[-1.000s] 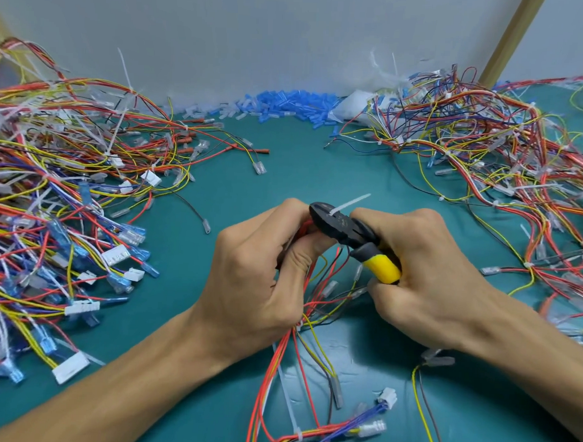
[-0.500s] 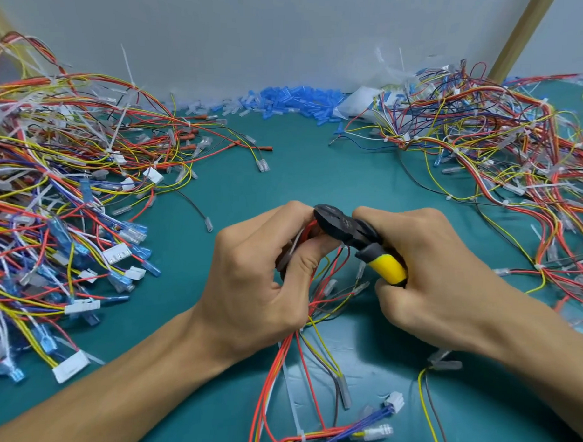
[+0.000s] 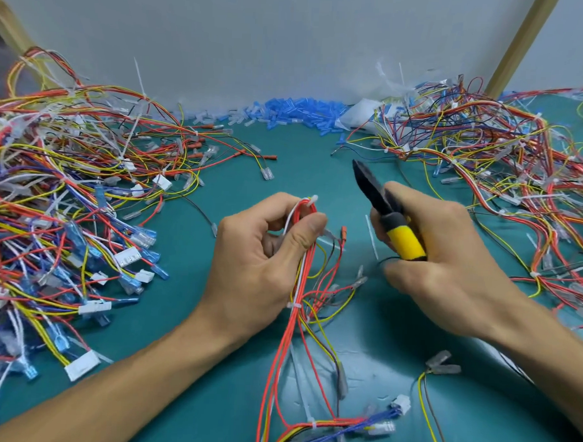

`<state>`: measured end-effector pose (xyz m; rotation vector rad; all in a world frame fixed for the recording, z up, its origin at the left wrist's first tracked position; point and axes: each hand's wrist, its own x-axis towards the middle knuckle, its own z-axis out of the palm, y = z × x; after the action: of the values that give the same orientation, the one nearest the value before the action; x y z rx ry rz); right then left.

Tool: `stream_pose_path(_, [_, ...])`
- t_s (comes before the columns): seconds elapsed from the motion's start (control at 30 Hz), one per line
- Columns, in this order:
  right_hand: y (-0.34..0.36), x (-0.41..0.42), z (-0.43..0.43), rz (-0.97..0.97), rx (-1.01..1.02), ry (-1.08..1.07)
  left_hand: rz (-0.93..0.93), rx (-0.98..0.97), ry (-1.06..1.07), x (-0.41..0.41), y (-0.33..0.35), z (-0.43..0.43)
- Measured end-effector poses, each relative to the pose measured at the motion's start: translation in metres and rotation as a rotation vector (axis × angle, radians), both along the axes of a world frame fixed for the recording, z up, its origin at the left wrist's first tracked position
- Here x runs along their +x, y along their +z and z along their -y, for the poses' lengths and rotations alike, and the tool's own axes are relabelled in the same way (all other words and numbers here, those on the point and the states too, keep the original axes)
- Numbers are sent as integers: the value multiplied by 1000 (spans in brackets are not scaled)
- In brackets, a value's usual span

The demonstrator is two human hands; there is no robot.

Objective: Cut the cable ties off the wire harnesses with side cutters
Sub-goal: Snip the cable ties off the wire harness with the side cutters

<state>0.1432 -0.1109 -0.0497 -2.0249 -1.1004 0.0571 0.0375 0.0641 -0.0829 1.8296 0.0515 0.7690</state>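
Head camera: a person's left hand [image 3: 265,263] holds a red-and-yellow wire harness [image 3: 299,287] above the teal desk [image 3: 305,161]. The fingers curl round the looped bundle, and the thumb presses it just below a white cable tie [image 3: 313,199] standing proud at the top. The right hand [image 3: 447,262] wraps its fingers round the yellow-handled side cutters [image 3: 387,217], near the bundle but apart from it, tips pointing away. A second tie [image 3: 295,305] binds the wires lower down. The harness looks light and limp. Pinching close beside each stiff tie should steady it, though the soft insulation could nick easily.
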Motion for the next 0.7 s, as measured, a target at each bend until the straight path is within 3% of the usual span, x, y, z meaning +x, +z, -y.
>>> stream_pose_path(0.17, [-8, -2, -3, 121, -152, 44, 14, -20, -44, -1, -3, -3])
stream_pose_path(0.7, [-11, -2, -2, 153, -134, 13, 41, 60, -10, -3, 0, -1])
